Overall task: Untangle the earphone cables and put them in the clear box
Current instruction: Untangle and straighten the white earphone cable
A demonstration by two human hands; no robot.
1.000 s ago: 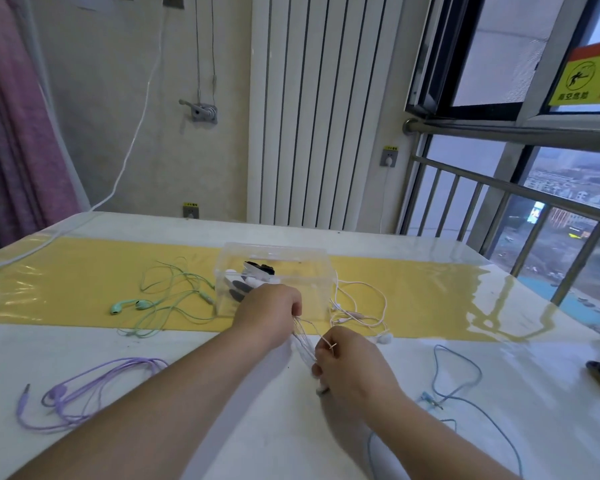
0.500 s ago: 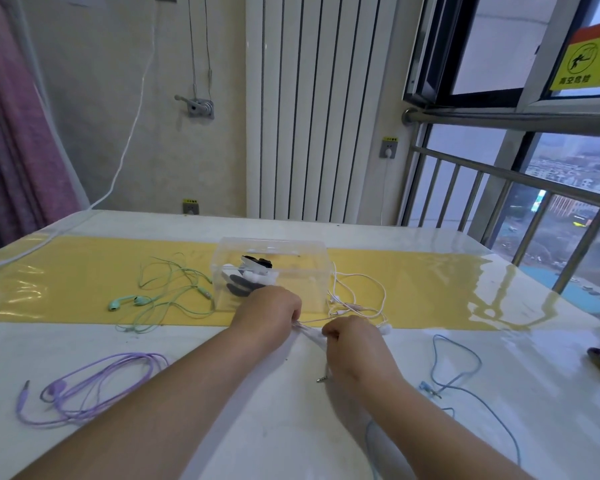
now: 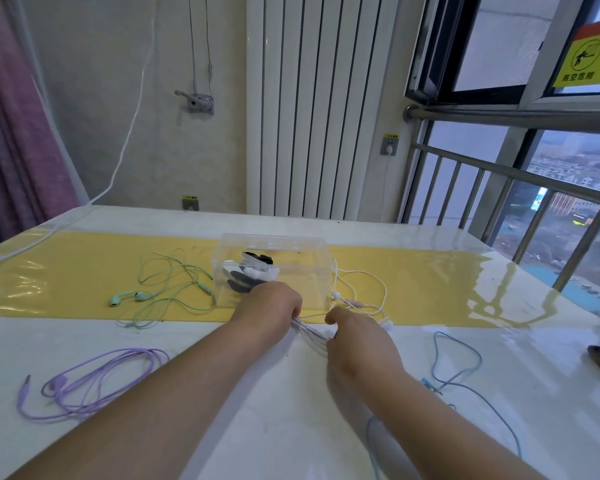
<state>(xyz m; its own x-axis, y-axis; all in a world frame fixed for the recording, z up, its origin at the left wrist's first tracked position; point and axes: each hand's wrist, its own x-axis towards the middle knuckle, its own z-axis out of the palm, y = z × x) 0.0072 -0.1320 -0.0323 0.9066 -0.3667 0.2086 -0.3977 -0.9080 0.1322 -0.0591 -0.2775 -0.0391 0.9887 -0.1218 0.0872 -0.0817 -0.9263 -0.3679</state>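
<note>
White thin earphone cable [image 3: 312,332] — bundled strands — pinched between left hand [image 3: 271,306] and right hand [image 3: 357,341] grip.

Prob. high-rise flat: radiator [image 3: 305,105], curtain [image 3: 18,140], railing [image 3: 499,174].

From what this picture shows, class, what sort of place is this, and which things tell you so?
Probably a room or enclosed balcony high up in a flat. A tall white radiator stands on the wall, a railing guards the window over a city far below, and earphones lie on a table.
</note>
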